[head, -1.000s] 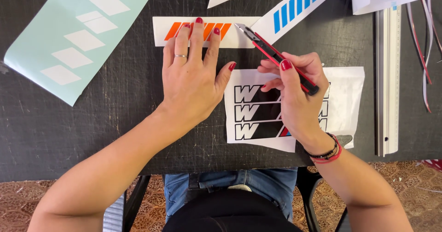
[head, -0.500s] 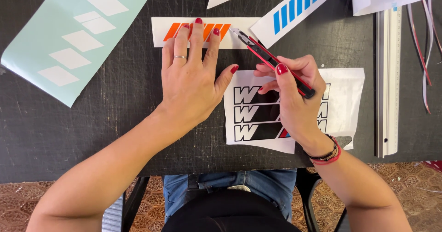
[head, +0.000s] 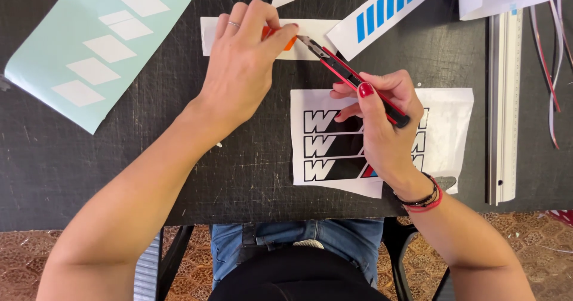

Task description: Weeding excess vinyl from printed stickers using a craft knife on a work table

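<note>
Nearest the counter's front edge lies a white sheet of black letter decals [head: 334,149], flat, glossy and thin, overlapping a second white sheet that runs on toward the right. The right hand [head: 382,128] rests on it, its grip closed round the red-and-black body of a snap-off knife [head: 358,83], held like a pen with the thumb on top. The knife looks light and stiff, its steel blade thin and sharp at the tip, best held by the plastic body well back from the edge.

The blade tip points up and left to a white backing strip with orange stripes [head: 307,44], which lies near the counter's back edge. The left hand [head: 242,68] covers most of it, its grip pinched on a sliver of orange vinyl beside the blade. That vinyl seems paper-thin, limp and sticky-backed, apt to curl or tear, so it wants lifting by a corner.

The counter [head: 119,169] is a dark, scuffed mat scored with fine cuts. Toward the back left corner lies a pale green sheet with white diamonds [head: 65,56]; at the back, a white strip with blue bars [head: 382,8]; along the right edge, a long metal ruler [head: 504,110].
</note>
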